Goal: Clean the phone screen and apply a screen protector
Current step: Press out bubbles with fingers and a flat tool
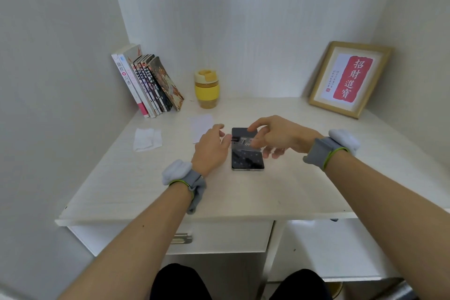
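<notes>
Looking down from a head-worn camera, we see a pale wooden desk [243, 190] set in a white corner, with our two bare forearms reaching in, each wrist wrapped in a grey band [192, 179]. A dark phone [247, 157] lies flat near the middle of the desk, its screen facing up and its short edge toward us. Our left hand [210, 148] sits at the phone's left edge, its fingertips pinching a small dark tab [235, 139] at that edge. Our right hand [275, 137] hovers over the upper half of the phone with the fingers curled downward; we cannot tell whether they pinch anything or only touch the glass. A thin, clear sheet [246, 147], probably the screen protector, seems to lie across the middle of the screen under the right hand. To the left of the phone, a white rectangular sheet [201, 126] lies flat on the desk, and farther left lies a crumpled white wipe [147, 139]. At the back, a row of books [148, 85] leans against the left wall, a yellow lidded cup [207, 89] stands beside them, and a framed red calligraphy print [349, 78] leans in the right corner. Below the desktop, a drawer with a metal handle [181, 238] is visible.
</notes>
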`<state>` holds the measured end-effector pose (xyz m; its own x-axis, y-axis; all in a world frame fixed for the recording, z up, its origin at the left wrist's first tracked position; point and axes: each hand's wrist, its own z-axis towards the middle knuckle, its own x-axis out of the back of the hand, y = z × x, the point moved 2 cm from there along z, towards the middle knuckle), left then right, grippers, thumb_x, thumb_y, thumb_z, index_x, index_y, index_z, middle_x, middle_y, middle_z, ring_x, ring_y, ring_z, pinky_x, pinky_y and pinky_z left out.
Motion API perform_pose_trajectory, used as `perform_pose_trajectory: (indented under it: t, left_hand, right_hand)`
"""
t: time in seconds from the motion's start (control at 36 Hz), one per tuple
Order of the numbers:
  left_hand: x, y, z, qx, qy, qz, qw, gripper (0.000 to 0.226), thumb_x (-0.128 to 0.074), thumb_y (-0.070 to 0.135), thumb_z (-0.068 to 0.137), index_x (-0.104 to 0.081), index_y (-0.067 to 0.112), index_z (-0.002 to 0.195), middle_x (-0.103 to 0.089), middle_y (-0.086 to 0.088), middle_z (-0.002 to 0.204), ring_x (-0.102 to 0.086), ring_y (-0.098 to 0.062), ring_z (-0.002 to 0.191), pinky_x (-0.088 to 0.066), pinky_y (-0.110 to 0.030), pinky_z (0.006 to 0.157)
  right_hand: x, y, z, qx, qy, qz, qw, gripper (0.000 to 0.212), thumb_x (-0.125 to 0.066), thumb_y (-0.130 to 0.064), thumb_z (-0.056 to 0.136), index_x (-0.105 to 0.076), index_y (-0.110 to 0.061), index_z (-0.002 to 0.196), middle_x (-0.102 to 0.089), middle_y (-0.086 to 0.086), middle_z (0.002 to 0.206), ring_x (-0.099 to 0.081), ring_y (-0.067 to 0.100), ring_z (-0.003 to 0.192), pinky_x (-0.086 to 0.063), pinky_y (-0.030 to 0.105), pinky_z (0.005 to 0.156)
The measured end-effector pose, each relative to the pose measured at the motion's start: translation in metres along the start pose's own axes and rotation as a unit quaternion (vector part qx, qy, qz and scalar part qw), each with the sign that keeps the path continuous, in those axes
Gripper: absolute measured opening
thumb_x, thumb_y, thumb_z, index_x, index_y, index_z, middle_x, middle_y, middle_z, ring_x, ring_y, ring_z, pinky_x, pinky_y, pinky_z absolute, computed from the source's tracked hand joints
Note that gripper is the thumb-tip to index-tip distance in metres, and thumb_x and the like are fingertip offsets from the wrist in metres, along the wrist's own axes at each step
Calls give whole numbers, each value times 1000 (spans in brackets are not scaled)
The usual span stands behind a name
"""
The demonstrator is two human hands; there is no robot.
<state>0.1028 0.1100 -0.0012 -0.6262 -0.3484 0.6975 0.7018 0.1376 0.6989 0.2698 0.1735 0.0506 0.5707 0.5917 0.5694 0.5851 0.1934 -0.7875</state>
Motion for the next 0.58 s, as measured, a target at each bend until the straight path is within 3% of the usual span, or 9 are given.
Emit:
perform_pose_trajectory:
  t: [0.08,0.17,0.22,0.28,0.39,0.44,0.53,0.58]
  left_hand:
    - [4,8,2,6,-5,-49,999,43,-44,31,100,-42,15,140,-60,-3,117,-55,-19,103,-41,-28,92]
    - [6,11,6,-1,-5,-85,996,26,-50,26,98,-65,15,116,-68,-3,103,-60,-17,90,-44,-24,77]
    - [7,12,9,8,-1,-121,993,20,-53,25,96,-70,15,100,-67,0,90,-59,-11,74,-42,-20,60]
    - [8,11,13,24,14,-150,988,20,-55,25,95,-71,13,97,-64,3,78,-55,-7,63,-36,-17,50]
    - [9,8,17,68,48,-223,971,23,-58,27,94,-70,8,99,-65,-1,72,-54,-7,58,-38,-19,52]
    - [7,10,18,75,43,-267,960,21,-58,25,94,-69,7,97,-68,-2,76,-56,-9,60,-39,-17,51]
    - [2,14,17,62,34,-275,959,21,-62,27,91,-71,9,96,-71,-2,77,-57,-7,60,-38,-11,49]
    - [1,11,20,55,34,-240,969,23,-61,32,91,-72,13,97,-72,-1,83,-61,-9,70,-42,-17,61]
  right_hand:
    - [5,-2,0,18,11,34,999,32,-76,-16,85,-64,-14,115,-75,0,83,-66,20,61,-49,25,49]
    - [12,-1,0,29,38,92,995,32,-80,-13,81,-66,-11,109,-77,8,85,-69,20,62,-50,24,52]
    - [16,3,0,26,59,151,986,36,-83,-9,76,-65,-9,108,-76,15,84,-70,23,63,-51,24,52]
    - [20,7,2,19,77,239,968,39,-83,-5,75,-63,-5,109,-75,18,87,-71,26,68,-54,24,54]
    - [22,13,8,15,86,438,895,26,-74,-7,85,-63,-2,108,-69,15,95,-71,20,74,-60,23,67]
    - [16,12,12,15,79,432,898,23,-70,-12,90,-64,-1,109,-68,16,96,-67,19,73,-59,25,72]
    - [0,8,20,16,75,379,922,25,-64,-20,94,-65,0,109,-70,13,88,-63,18,68,-58,24,64]
    - [-5,5,27,19,91,357,930,21,-59,-22,98,-63,-2,103,-69,11,84,-61,16,63,-54,22,58]
